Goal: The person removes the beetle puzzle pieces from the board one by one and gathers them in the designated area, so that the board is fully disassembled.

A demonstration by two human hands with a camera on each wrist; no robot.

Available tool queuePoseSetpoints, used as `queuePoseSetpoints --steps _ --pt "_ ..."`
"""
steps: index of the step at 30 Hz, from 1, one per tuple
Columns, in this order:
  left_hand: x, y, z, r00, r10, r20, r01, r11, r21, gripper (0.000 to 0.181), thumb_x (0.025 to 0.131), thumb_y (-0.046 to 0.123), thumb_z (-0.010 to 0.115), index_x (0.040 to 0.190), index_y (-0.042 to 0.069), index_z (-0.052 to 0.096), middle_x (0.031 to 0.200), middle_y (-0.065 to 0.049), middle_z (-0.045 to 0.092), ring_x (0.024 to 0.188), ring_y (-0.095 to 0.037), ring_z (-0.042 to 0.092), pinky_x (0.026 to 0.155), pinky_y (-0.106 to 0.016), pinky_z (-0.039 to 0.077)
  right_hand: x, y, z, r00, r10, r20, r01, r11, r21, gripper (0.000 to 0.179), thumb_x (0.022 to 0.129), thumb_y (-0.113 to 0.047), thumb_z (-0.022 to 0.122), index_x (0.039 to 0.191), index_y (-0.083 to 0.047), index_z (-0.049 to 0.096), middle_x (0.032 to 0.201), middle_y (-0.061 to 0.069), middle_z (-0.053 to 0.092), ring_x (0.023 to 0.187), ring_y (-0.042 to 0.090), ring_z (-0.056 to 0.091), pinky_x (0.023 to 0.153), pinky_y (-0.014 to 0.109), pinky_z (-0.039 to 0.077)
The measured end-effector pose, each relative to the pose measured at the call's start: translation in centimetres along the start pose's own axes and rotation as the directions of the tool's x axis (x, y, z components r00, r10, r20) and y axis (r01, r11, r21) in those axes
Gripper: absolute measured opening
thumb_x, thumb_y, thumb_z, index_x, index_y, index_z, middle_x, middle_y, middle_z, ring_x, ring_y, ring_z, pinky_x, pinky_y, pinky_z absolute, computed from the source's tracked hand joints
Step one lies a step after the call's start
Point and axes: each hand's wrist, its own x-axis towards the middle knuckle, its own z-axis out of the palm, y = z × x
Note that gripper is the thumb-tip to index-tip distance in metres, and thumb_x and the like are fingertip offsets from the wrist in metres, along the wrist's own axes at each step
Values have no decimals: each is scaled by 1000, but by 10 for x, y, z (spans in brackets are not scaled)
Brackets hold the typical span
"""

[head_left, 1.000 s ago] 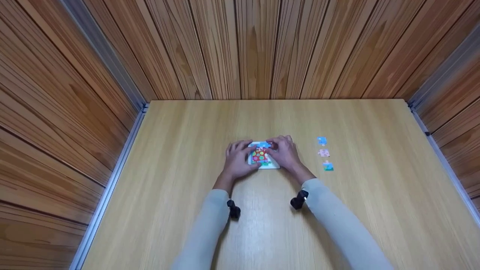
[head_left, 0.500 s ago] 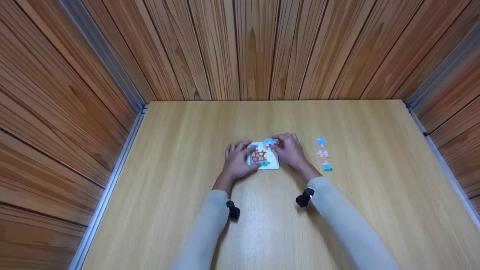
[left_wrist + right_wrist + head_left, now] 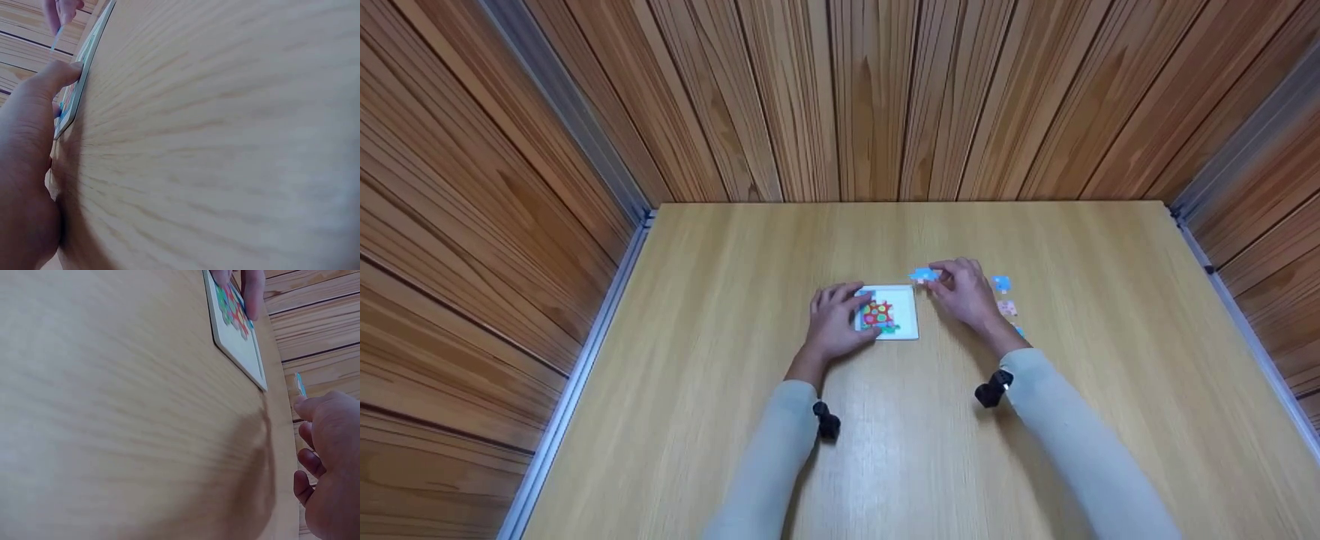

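My left hand (image 3: 838,321) rests over the left side of a white jigsaw puzzle board (image 3: 906,315), thumb and forefinger pressing on its top. Red pieces with colourful dots and some green pieces (image 3: 879,313) lie in the board's left half; its right half shows bare white. Beyond the board's far right corner, my right hand (image 3: 964,294) pinches a light blue puzzle piece (image 3: 922,275) between thumb and forefinger. In the right wrist view this puzzle piece (image 3: 300,384) shows edge-on, raised above the table, the other fingers curled below.
To the right of my right hand lie a blue puzzle piece (image 3: 1002,284), a pink one (image 3: 1007,308) and another blue one (image 3: 1019,330) partly hidden by the wrist. Wood-panelled walls (image 3: 870,97) stand around the wooden table (image 3: 720,262), with metal rails along its sides.
My right hand has lifted the blue puzzle piece off the board's top right and carried it away to the right and farther back. My left hand has stayed on the board.
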Motion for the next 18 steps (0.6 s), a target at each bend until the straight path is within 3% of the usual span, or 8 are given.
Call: queuePoseSetpoints --steps 8,18 --pt "0 0 1 1000 -6 -3 6 1000 -10 71 97 47 82 160 21 65 177 -6 48 167 -38 33 143 -67 7 -2 14 -19 999 41 8 -41 999 -5 42 112 -18 71 150 -1 68 125 23 67 122 36 53 96 40 45" --pt "0 -1 2 1000 -7 0 7 1000 -2 71 98 49 82 161 22 64 178 -5 47 167 -37 32 143 -67 8 -5 33 -37 999 32 -14 -32 999 -23 40 111 -13 70 148 3 69 123 25 67 120 37 52 94 39 43"
